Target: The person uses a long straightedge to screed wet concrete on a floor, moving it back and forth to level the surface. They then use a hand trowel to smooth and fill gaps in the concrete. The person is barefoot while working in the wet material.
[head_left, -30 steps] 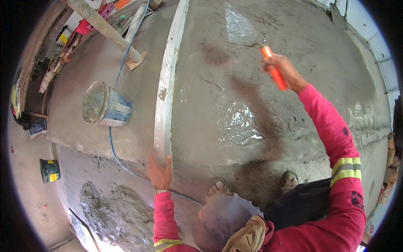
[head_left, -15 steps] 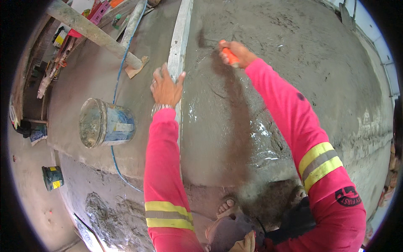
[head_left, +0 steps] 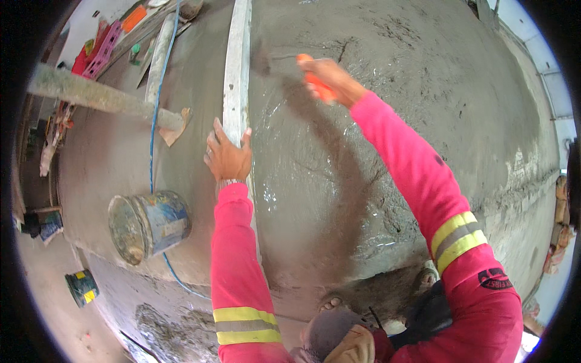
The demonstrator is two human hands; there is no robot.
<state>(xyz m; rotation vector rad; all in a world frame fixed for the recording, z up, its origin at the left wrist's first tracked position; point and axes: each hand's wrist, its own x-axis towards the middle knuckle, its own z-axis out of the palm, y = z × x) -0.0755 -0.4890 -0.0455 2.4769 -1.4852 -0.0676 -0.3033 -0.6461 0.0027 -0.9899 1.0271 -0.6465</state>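
Observation:
A long pale straightedge board [head_left: 236, 66] lies across wet grey cement [head_left: 302, 199], running away from me. My left hand [head_left: 229, 156] grips it from above, with the thumb at its right edge and the fingers over its left side. Farther off and to the right, my right hand [head_left: 333, 81] is closed round the orange handle of a trowel [head_left: 321, 89]. The trowel's thin shank points left toward the board; its blade is blurred and hard to tell from the cement.
Left of the board stand a cement-smeared bucket [head_left: 148, 227] and a slanting post [head_left: 103, 100], with a blue hose [head_left: 155, 127] running between. A dark bucket [head_left: 82, 288] stands lower left. My bare feet [head_left: 330, 304] are near the lower edge, by the rim of the cement.
The view has shifted, so the bucket and post sit lower and farther left. My right hand with the trowel has swung slightly left; my left hand stays on the board.

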